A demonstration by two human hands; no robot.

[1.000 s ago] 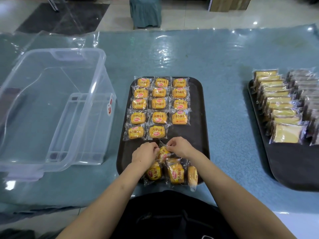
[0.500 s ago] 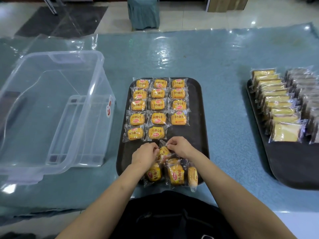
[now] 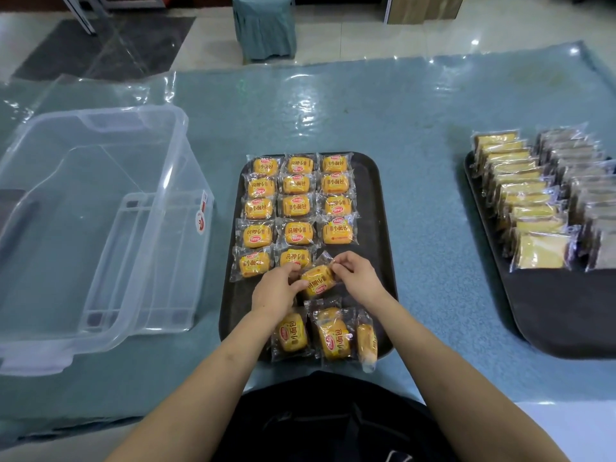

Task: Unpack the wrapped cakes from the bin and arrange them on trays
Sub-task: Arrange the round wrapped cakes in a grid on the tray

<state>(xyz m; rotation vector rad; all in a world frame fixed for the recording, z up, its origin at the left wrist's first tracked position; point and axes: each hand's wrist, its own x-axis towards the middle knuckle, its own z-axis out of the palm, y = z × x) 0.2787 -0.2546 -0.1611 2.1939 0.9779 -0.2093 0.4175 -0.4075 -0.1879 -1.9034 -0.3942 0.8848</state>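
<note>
Head view: your left hand and right hand each keep a pinching grip on the tilted wrapped cake between them. The open slot on the tray lies just beyond your right grip.

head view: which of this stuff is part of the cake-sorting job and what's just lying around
Job: held cake, left hand, right hand, middle tray, loose cakes, clear bin, right tray.
Just there: teal stool, floor mat.

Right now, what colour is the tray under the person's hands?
Dark brown, nearly black: the tray, seen in the head view.
</note>
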